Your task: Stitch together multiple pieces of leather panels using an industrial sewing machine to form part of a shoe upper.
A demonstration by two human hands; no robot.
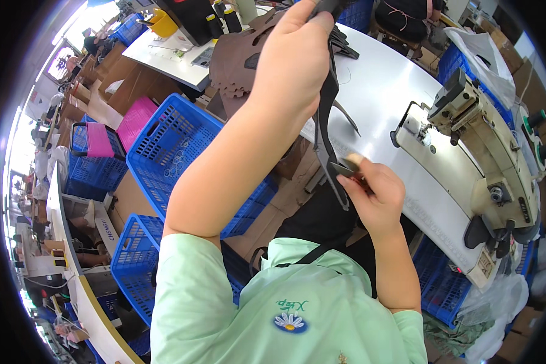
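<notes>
My left hand point(294, 51), raised high at the top middle, is closed around a bunch of dark strips. From it a long black strap point(326, 115) hangs down past the table edge, its lower end near my right hand. My right hand point(379, 191) is closed in a pinch on a small flat grey piece with a pale edge point(344, 167), which touches or overlaps the strap; its exact kind is hard to make out. A thinner loose strip point(347, 118) sticks out over the white table point(382, 79). Dark brown cut pieces point(239, 60) lie behind my left forearm.
An industrial sewing machine point(479, 145) stands on the right of the table. Blue plastic baskets point(164, 139) are stacked at my left, one with small rings inside. Thread cones point(230, 20) and a yellow container point(162, 24) stand at the back. Another person point(406, 18) sits at the far right.
</notes>
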